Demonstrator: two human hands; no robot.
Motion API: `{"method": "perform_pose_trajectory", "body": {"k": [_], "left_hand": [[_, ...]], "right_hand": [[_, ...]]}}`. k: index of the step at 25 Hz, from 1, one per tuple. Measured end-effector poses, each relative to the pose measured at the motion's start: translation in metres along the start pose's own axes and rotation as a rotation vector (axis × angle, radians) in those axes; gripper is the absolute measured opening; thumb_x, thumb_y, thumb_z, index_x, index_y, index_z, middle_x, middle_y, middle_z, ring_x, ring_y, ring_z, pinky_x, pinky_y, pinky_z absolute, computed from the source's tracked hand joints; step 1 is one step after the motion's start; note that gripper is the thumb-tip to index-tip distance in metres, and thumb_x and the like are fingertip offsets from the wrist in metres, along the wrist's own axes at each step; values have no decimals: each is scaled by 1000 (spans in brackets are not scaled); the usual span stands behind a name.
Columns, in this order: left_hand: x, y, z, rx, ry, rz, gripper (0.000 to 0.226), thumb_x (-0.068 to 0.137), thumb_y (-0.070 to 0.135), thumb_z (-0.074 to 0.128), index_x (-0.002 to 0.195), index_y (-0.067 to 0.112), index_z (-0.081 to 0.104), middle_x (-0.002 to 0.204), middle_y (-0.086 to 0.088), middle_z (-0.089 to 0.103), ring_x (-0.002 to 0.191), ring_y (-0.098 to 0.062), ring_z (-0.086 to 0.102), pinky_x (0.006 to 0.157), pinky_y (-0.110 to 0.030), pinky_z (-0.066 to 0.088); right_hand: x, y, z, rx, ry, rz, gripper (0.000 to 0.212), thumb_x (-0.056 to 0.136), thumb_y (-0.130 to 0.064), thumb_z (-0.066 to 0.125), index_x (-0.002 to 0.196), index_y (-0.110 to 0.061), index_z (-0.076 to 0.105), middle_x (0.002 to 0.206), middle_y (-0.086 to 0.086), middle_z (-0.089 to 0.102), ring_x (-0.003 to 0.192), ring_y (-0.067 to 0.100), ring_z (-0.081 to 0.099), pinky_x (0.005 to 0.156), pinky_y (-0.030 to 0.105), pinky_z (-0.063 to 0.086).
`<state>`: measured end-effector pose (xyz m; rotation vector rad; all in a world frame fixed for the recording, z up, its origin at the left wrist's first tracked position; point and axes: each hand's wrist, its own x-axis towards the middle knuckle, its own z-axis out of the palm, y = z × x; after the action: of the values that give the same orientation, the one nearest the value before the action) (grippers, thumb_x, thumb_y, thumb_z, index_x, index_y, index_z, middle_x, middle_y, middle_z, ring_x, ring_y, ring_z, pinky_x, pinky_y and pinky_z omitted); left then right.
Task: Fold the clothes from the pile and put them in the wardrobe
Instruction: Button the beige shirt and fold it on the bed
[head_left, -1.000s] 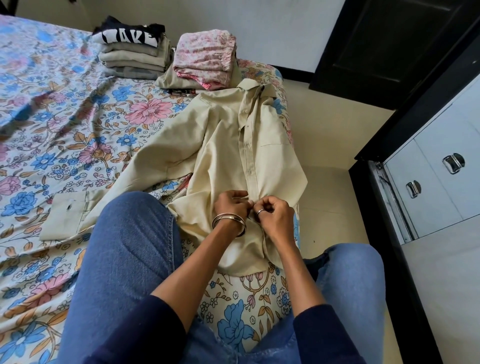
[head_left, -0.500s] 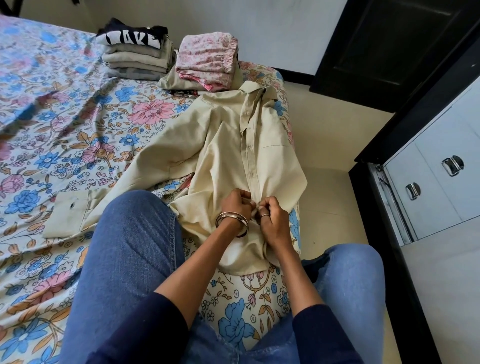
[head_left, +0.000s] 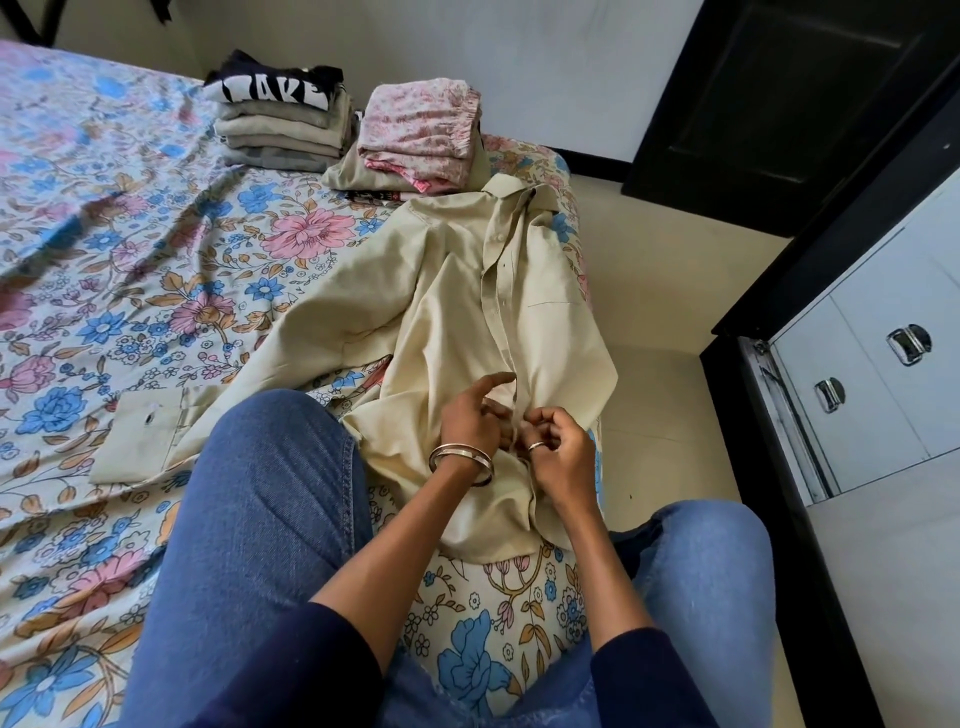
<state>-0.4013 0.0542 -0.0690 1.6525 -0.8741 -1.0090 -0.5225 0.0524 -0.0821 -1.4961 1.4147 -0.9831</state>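
One wide-angle camera sits on the person's head, looking forward and steeply down. The two hands, left hand (head_left: 470, 418) and right hand (head_left: 558, 449), fall close below it near the frame's centre. Beyond them the floral-printed bed sheet (head_left: 156, 270) stretches away leftward; right of them the pale grey metal cabinet (head_left: 883, 364) bends at the edge.

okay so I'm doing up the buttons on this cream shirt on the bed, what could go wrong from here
The cream shirt lies right at the bed's edge, with its right side hanging over, so tugging could slide it to the floor. The left hand and right hand bunch the placket, so creases may set. The folded stacks sit by the collar and could get nudged.
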Motion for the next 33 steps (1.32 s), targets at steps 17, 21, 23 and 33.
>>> {"method": "perform_pose_trajectory", "body": {"k": [17, 21, 23, 33], "left_hand": [[-1, 14, -6, 875, 9, 9, 52, 92, 41, 54, 140, 29, 39, 123, -13, 37, 100, -41, 60, 79, -41, 49], [-4, 19, -8, 1054, 100, -92, 54, 89, 52, 55, 129, 17, 53, 122, -13, 44, 105, -37, 59, 78, -40, 50], [-5, 20, -12, 1084, 160, -67, 45, 90, 49, 55, 120, 16, 62, 120, -13, 46, 106, -35, 56, 78, -40, 49], [45, 28, -10, 447, 80, 76, 25, 88, 23, 61, 111, 25, 72, 99, -5, 73, 97, -20, 66, 82, -28, 49]], "right_hand": [[50, 9, -4, 319, 181, 220, 26, 81, -5, 76, 106, -4, 70, 90, 1, 71, 84, 11, 67, 80, 20, 53], [48, 8, -1, 346, 174, 204, 18, 81, -4, 75, 97, -13, 72, 92, 5, 74, 87, 15, 70, 83, 25, 54], [49, 6, -2, 337, 159, 188, 22, 82, 1, 73, 101, -11, 72, 93, 7, 74, 89, 18, 70, 85, 30, 54], [76, -27, 9, -31, 80, 39, 12, 83, -12, 75, 95, -11, 76, 82, -4, 71, 74, -1, 64, 71, 8, 49]]}}
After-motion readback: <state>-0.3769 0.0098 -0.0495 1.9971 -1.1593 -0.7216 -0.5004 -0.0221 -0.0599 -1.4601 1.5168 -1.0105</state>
